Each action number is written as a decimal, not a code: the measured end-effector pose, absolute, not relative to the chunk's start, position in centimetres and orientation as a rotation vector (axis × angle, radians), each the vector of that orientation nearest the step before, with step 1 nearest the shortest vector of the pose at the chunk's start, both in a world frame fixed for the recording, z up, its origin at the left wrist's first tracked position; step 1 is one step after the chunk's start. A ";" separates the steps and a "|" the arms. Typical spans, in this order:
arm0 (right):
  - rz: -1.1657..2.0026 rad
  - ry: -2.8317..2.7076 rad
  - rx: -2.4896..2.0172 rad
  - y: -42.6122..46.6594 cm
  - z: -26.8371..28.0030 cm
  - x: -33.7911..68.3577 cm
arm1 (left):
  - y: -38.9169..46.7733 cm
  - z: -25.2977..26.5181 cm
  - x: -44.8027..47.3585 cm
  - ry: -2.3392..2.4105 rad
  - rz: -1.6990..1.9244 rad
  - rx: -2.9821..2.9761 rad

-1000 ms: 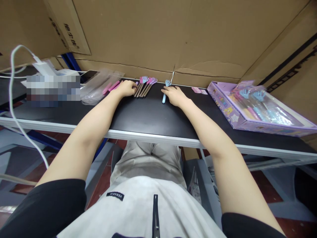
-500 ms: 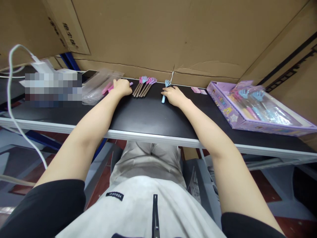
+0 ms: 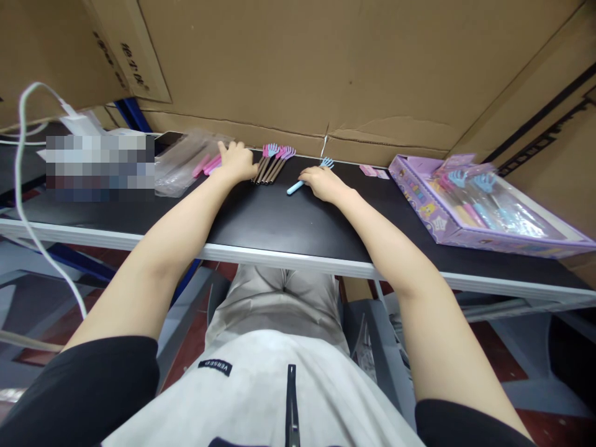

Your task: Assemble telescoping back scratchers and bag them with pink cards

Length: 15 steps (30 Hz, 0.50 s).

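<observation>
Light-blue plastic claw-headed scratcher [image 3: 295, 187], centre frame, long axis lower left to upper right; right hand [image 3: 322, 182] nearer, closed on its middle. Left hand [image 3: 237, 162], fingers spread by pink plastic handles [image 3: 212, 164], grip can't tell.

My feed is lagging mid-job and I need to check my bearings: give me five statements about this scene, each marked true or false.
1. The right hand holds the blue scratcher. True.
2. The purple box stands left of the left hand. False: the purple box stands at the far right of the table.
3. The brown-handled scratchers lie between the two hands. True.
4. The pink cards lie beneath the left hand. False: the pink cards lie right of the right hand.
5. Clear plastic bags lie left of the left hand. True.
</observation>
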State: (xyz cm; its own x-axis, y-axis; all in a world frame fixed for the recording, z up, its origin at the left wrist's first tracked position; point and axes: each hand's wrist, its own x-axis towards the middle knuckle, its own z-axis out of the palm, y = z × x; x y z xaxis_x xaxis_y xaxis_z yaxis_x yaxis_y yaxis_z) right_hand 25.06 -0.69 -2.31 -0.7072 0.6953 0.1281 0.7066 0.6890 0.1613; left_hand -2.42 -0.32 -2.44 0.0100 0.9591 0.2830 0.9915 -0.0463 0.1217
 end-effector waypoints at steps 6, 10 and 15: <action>-0.327 -2.808 -1.193 -0.8 -2.5 24.9 | -2.1 -2.2 1.1 -1.623 -0.590 -2.546; -0.352 -2.775 -1.148 -0.6 -2.7 25.0 | -2.8 -2.8 3.1 -1.442 -0.577 -2.682; -0.384 -2.726 -1.024 -0.6 -2.2 24.7 | -2.4 -2.8 3.1 -1.414 -0.713 -2.654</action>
